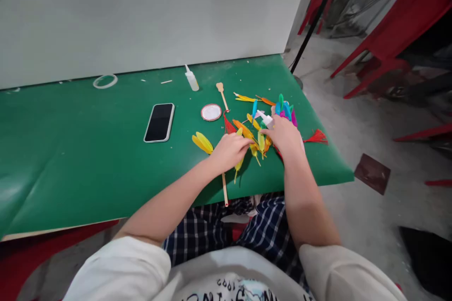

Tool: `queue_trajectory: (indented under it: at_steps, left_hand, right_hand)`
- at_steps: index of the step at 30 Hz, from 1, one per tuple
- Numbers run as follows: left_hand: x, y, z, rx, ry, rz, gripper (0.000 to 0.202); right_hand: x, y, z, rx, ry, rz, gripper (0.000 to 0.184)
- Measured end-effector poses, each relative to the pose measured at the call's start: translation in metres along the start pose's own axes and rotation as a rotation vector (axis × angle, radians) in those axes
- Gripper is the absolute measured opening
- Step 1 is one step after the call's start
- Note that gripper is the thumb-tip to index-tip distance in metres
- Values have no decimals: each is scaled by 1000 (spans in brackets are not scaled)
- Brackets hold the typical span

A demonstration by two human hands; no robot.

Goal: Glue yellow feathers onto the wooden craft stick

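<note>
My left hand point(231, 150) is closed, its thumb and fingers pinched together. A yellow feather point(238, 165) hangs out below those fingers; where they grip is hidden. To the right, my right hand point(286, 135) curls around a small white glue bottle point(267, 121), whose nozzle points up and left. Loose orange feathers point(243, 128) and yellow ones lie between the hands. Beyond the right hand are blue, green and purple feathers point(286, 109), partly covered by it. A wooden stick point(225, 190) extends from beneath my left forearm toward the table's front edge.
On the green table point(88, 160) lie a phone point(159, 122), a round white disc with a red rim point(211, 112), a wooden stick point(222, 94) and a tape roll point(105, 81). Another glue bottle point(191, 79) stands behind. A red tassel point(318, 137) lies near the right edge.
</note>
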State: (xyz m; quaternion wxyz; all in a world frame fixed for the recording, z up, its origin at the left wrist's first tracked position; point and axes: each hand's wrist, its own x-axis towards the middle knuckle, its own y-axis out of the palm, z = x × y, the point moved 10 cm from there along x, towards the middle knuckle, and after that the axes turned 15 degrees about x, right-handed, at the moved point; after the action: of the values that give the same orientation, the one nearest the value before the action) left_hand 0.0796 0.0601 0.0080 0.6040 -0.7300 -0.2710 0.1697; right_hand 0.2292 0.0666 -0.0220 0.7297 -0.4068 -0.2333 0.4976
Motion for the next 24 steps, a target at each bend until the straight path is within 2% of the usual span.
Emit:
queue_trajectory:
  at_steps: [3, 7, 12, 16, 20, 24]
  left_hand:
    - [4, 18, -20, 251, 106, 47, 26]
    - [2, 30, -21, 370, 112, 18, 25]
    - [-5, 29, -10, 403, 85, -22, 25]
    - [-7, 25, -4, 405, 58, -38, 29]
    - [-7, 20, -3, 371, 58, -86, 27]
    - [-7, 21, -10, 301, 143, -83, 25]
  right_hand:
    - [-1, -2, 6, -15, -3, 11, 36]
    - [2, 1, 4, -48, -38, 60, 32]
    - [1, 4, 7, -52, -86, 89, 21]
    - [-1, 3, 15, 69, -179, 58, 24]
    - [-7, 18, 30, 138, -295, 114, 30]
    - [-16, 38, 45, 105, -327, 230, 27]
